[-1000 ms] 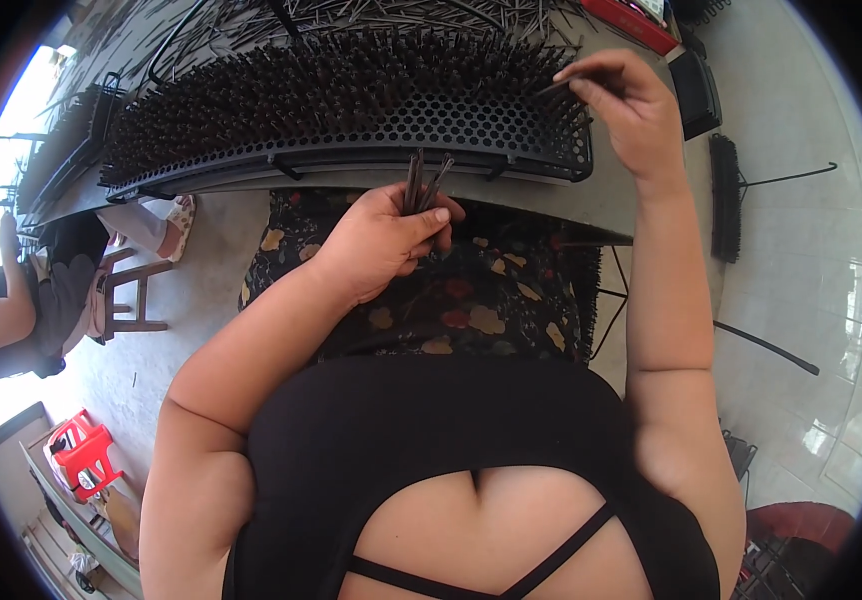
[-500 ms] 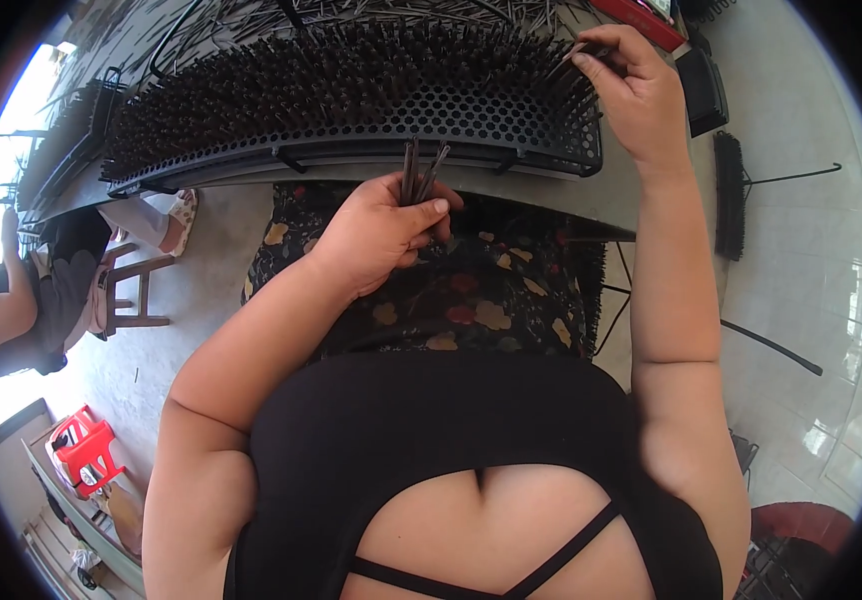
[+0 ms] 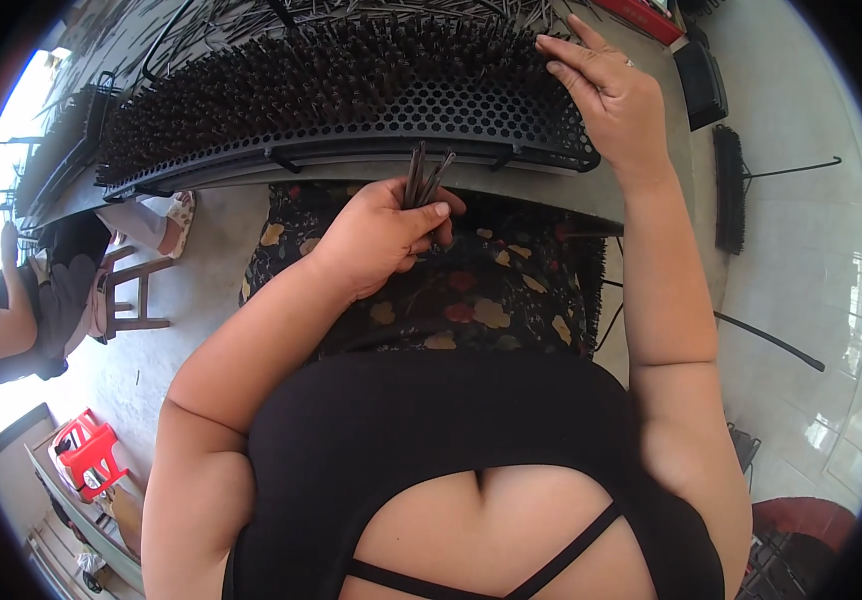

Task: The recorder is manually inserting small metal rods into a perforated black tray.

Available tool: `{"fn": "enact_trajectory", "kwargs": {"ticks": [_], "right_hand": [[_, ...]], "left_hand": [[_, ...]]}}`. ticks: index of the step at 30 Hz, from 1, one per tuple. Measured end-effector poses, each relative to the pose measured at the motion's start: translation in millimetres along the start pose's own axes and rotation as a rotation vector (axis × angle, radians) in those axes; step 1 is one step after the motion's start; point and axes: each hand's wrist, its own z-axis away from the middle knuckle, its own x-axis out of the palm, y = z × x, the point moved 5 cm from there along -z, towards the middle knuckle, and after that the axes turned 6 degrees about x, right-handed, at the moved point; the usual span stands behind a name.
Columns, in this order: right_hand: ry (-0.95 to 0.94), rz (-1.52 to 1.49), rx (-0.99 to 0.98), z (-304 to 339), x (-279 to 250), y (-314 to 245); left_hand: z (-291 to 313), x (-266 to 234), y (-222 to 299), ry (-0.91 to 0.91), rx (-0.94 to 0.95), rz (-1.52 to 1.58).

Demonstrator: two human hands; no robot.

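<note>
Several thin dark rods (image 3: 419, 178) stand bunched in your left hand (image 3: 383, 235), fisted at centre frame as ready stock; your right hand (image 3: 606, 90), fingers loosely spread and empty, rests upper right on the perforated rack (image 3: 471, 115), beside its planted rods.

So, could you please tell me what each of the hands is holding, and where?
The left hand grips a bundle of thin dark rods by their lower ends. The right hand holds nothing visible.

Grey table (image 3: 591, 195) under a black perforated tray (image 3: 471, 115) of rods.
</note>
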Motion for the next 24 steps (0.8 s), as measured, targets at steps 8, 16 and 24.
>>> {"fn": "enact_trajectory", "kwargs": {"ticks": [8,16,24], "right_hand": [[-0.048,0.088,-0.080,0,-2,-10],[-0.110,0.091,-0.074,4,-2,1],[-0.137,-0.490,0.554,54,21,-46]], "left_hand": [[-1,0,0,-0.005,-0.003,0.029],[-2,5,-2,-0.062,-0.018,0.129],[-6,5,0,-0.073,0.110,0.160]]}}
